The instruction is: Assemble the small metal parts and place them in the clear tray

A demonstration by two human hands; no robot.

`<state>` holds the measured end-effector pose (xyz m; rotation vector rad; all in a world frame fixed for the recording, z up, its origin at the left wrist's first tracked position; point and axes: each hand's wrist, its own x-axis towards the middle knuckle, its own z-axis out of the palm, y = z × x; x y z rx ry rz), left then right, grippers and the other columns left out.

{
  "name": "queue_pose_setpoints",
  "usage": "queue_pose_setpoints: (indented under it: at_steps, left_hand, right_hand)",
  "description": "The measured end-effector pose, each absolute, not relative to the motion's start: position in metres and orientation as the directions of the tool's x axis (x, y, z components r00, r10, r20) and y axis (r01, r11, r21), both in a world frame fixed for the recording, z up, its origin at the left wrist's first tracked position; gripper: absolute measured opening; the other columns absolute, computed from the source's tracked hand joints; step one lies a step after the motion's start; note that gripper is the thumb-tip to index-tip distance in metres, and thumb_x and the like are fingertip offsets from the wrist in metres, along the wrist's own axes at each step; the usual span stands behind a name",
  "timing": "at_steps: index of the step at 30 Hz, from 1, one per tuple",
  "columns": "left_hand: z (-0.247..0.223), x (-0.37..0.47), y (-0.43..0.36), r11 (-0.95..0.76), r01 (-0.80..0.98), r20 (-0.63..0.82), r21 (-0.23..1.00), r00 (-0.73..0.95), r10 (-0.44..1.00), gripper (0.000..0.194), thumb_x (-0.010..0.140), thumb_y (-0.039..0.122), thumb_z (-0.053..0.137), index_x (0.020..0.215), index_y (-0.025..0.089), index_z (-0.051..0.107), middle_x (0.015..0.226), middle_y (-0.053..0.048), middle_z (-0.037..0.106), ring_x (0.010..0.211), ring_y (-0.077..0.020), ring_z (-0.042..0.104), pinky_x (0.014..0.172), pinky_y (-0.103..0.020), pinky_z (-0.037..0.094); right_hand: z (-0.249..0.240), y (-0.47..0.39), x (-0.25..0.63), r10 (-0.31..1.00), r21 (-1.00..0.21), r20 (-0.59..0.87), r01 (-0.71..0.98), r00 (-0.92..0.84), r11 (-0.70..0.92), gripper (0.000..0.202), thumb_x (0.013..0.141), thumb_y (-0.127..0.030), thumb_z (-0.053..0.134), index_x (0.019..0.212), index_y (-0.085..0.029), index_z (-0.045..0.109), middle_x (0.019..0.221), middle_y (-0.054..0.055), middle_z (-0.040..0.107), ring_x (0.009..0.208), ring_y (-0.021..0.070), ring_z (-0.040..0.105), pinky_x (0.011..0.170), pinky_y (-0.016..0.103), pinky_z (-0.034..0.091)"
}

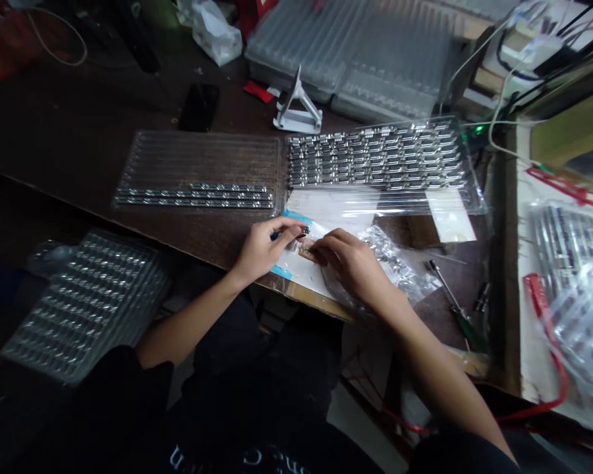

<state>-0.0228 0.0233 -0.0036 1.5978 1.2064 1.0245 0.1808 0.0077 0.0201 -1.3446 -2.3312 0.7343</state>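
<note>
Left hand (261, 249) pinches a small connector (306, 230) above the white sheet (312, 275), right hand (350, 262) bunched beside it, can't tell on what, plastic bag (400, 263) crowding it, part-filled tray (205, 158) and fuller tray (405, 203) beyond, then white stand (299, 120).

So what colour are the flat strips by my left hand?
Light blue; the flat strips show best in the head view.

Black fabric shirt (257, 408), at six o'clock: white printed lettering (289, 466), partly cut off by the lower edge. Scattered letters, seemingly including "C", discernible; no whole word legible.
</note>
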Motion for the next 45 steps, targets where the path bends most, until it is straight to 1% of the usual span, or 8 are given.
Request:
queue_pose_setpoints:
  at_steps: [5, 10, 14, 21, 27, 33, 39, 45]
  left_hand:
    - [-0.003, -0.025, 0.024, -0.16, 0.254, 0.119, 0.954, 0.168, 0.978, 0.027, 0.089, 0.041, 0.065, 0.096, 0.017, 0.073, 0.096, -0.007, 0.076, 0.089, -0.0179, 0.07, 0.084, -0.028, 0.054]
    - [-0.002, -0.023, 0.022, -0.212, 0.31, 0.164, 0.927, 0.173, 0.971, 0.02, 0.087, 0.035, 0.068, 0.094, 0.017, 0.072, 0.096, -0.006, 0.076, 0.091, -0.0184, 0.07, 0.085, -0.029, 0.053]
    - [0.001, -0.021, 0.021, -0.256, 0.379, 0.204, 0.889, 0.173, 0.964, 0.015, 0.087, 0.029, 0.066, 0.094, 0.017, 0.072, 0.095, -0.005, 0.076, 0.091, -0.018, 0.07, 0.084, -0.027, 0.053]
    - [0.005, -0.003, 0.02, -0.363, 0.457, 0.268, 0.812, 0.261, 0.927, 0.01, 0.083, 0.029, 0.073, 0.087, 0.02, 0.073, 0.089, -0.003, 0.077, 0.085, -0.0185, 0.07, 0.081, -0.031, 0.052]
    - [0.0, 0.01, 0.018, -0.449, 0.492, 0.308, 0.746, 0.342, 0.888, 0.009, 0.079, 0.026, 0.078, 0.078, 0.02, 0.071, 0.084, -0.002, 0.076, 0.079, -0.0182, 0.069, 0.08, -0.034, 0.05]
    - [0.0, 0.012, 0.019, -0.468, 0.527, 0.293, 0.709, 0.383, 0.876, 0.01, 0.079, 0.025, 0.078, 0.076, 0.02, 0.07, 0.085, -0.001, 0.077, 0.081, -0.018, 0.069, 0.084, -0.035, 0.048]
    - [-0.002, 0.012, 0.018, -0.503, 0.556, 0.291, 0.661, 0.429, 0.855, 0.009, 0.082, 0.023, 0.076, 0.076, 0.02, 0.07, 0.085, -0.001, 0.076, 0.085, -0.0186, 0.068, 0.087, -0.036, 0.045]
    - [-0.006, 0.012, 0.02, -0.481, 0.541, 0.27, 0.69, 0.424, 0.864, 0.009, 0.081, 0.023, 0.076, 0.076, 0.019, 0.07, 0.083, -0.001, 0.076, 0.081, -0.0185, 0.068, 0.082, -0.035, 0.047]
  right_hand:
    - [0.025, 0.001, 0.174, 0.829, -0.344, 0.014, 0.776, -0.559, 0.529, 0.027, 0.098, -0.018, 0.044, 0.112, -0.019, 0.068, 0.102, 0.012, 0.067, 0.092, 0.024, 0.06, 0.078, 0.035, 0.047]
    - [0.027, -0.003, 0.172, 0.809, -0.251, 0.006, 0.782, -0.587, 0.57, 0.026, 0.098, -0.013, 0.045, 0.11, -0.014, 0.067, 0.099, 0.012, 0.065, 0.089, 0.0236, 0.058, 0.076, 0.034, 0.045]
    - [0.026, -0.002, 0.17, 0.807, -0.271, -0.01, 0.779, -0.59, 0.566, 0.024, 0.097, -0.012, 0.047, 0.109, -0.014, 0.068, 0.098, 0.011, 0.064, 0.088, 0.0214, 0.057, 0.075, 0.032, 0.043]
    - [0.042, -0.001, 0.209, 0.883, -0.484, 0.045, 0.763, -0.467, 0.428, 0.026, 0.095, -0.017, 0.05, 0.109, -0.017, 0.072, 0.101, 0.009, 0.07, 0.085, 0.0183, 0.065, 0.073, 0.027, 0.045]
    - [0.052, -0.009, 0.241, 0.879, -0.364, -0.232, 0.875, -0.417, 0.319, 0.017, 0.086, -0.028, 0.066, 0.099, -0.026, 0.075, 0.094, 0.005, 0.075, 0.08, 0.021, 0.068, 0.065, 0.028, 0.042]
    - [0.048, -0.01, 0.233, 0.843, -0.29, -0.351, 0.903, -0.407, 0.316, 0.014, 0.088, -0.019, 0.057, 0.089, -0.022, 0.071, 0.092, 0.007, 0.073, 0.075, 0.0196, 0.065, 0.059, 0.028, 0.034]
    - [0.044, -0.01, 0.238, 0.845, -0.396, -0.278, 0.856, -0.457, 0.333, 0.015, 0.09, -0.02, 0.052, 0.084, -0.019, 0.066, 0.082, 0.006, 0.07, 0.067, 0.0163, 0.061, 0.06, 0.027, 0.036]
    - [0.047, -0.003, 0.246, 0.853, -0.544, -0.134, 0.757, -0.505, 0.362, 0.025, 0.095, -0.022, 0.046, 0.098, -0.019, 0.07, 0.094, 0.008, 0.071, 0.082, 0.0201, 0.066, 0.073, 0.029, 0.044]
